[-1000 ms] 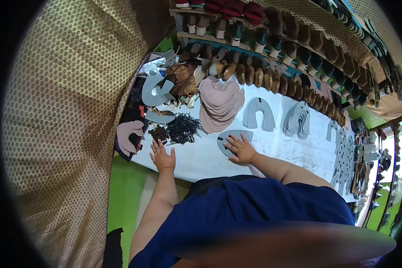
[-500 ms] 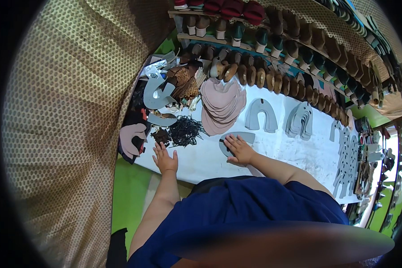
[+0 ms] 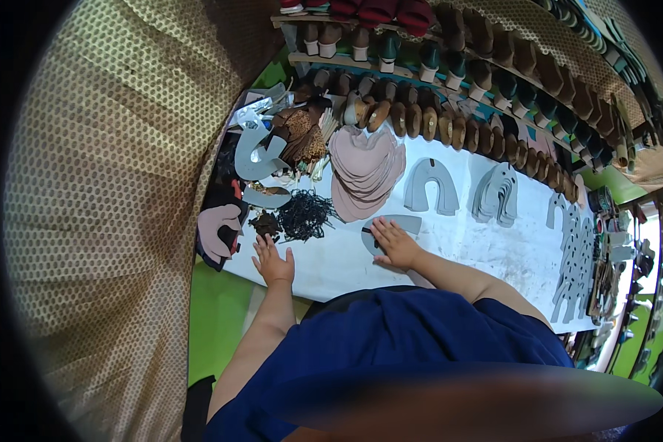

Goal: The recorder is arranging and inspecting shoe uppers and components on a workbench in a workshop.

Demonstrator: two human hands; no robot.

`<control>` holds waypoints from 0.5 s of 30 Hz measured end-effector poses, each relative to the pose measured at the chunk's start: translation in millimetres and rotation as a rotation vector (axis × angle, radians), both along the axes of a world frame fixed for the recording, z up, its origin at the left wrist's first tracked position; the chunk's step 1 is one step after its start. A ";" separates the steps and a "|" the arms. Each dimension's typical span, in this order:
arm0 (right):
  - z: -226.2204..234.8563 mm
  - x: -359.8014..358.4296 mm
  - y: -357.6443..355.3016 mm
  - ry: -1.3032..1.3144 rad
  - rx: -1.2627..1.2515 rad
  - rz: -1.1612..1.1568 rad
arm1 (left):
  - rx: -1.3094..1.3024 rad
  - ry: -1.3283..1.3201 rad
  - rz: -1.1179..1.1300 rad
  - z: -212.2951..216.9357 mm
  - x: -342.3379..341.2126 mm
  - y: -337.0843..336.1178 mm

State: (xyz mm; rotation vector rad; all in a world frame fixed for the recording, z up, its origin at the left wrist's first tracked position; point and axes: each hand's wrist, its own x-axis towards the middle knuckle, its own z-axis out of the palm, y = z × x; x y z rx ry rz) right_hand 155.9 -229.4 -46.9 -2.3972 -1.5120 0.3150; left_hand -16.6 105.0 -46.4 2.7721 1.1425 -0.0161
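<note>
A white worktable [image 3: 449,243] is seen across the frame's middle. At its centre a grey shoe-upper piece [image 3: 398,230] is pressed flat under the right hand [image 3: 395,244], fingers spread; it is judged thin, light and floppy, best pinched at an edge. The left hand [image 3: 272,264] is laid open, empty, lower left, beside dark laces [image 3: 303,215].

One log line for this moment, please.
left hand flat on white table | right hand pressing grey shoe-upper piece | black laces pile nearby
</note>
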 end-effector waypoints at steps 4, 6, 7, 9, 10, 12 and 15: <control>0.9 3.8 -1.5 0.007 -0.066 0.026 | -0.008 -0.002 -0.001 0.3 0.9 0.7; 4.5 0.4 -2.1 -0.007 -0.051 0.082 | 0.011 -0.013 -0.015 -0.8 -1.0 0.2; 4.8 -1.2 -1.0 -0.007 -0.053 0.084 | 0.009 -0.013 -0.013 -1.4 -2.2 0.2; 5.4 -4.0 1.7 -0.026 -0.121 0.086 | 0.010 -0.010 -0.010 -1.1 -1.7 1.1; 2.8 -4.8 0.0 -0.027 -0.122 0.085 | 0.008 -0.011 -0.011 -1.2 -0.7 1.1; -1.8 -7.5 -3.0 -0.009 -0.050 0.149 | 0.008 -0.006 -0.018 -0.4 -0.1 1.0; -2.8 -4.5 -0.6 0.001 -0.095 0.148 | 0.009 -0.018 -0.006 -1.3 -2.1 1.1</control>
